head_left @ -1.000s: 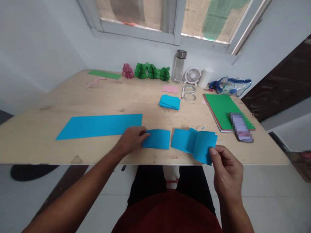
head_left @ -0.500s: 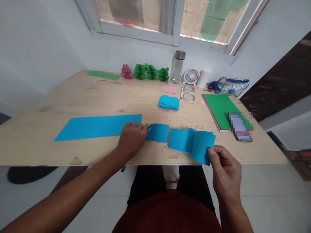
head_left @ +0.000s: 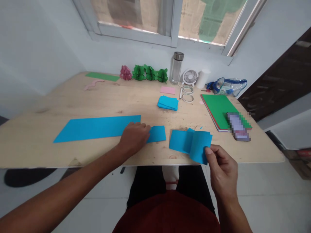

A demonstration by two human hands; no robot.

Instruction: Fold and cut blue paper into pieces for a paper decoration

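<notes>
My left hand (head_left: 135, 137) is closed on a small blue paper piece (head_left: 158, 134) on the table, its fingertips at the piece's left end. Beside it, a long blue paper strip (head_left: 97, 128) lies flat, its right end partly under that hand. At the right, my right hand (head_left: 222, 166) pinches the edge of blue paper pieces (head_left: 201, 145), raised near the table's front edge. They overlap another blue rectangle (head_left: 178, 141) lying on the wood. Farther back sits a stack of blue paper (head_left: 168, 102).
A phone (head_left: 238, 126) rests partly on green sheets (head_left: 218, 108) at the right. Along the wall stand green paper shapes (head_left: 150, 73), a pink one (head_left: 125, 73), a glass bottle (head_left: 176, 69), a white fan (head_left: 190, 77) and a clear pouch (head_left: 230, 86). Tape rings (head_left: 188, 98) lie before the fan.
The small blue piece at my left hand has moved slightly left and lies flatter, with a wider gap to the blue rectangle. My right hand still holds its paper.
</notes>
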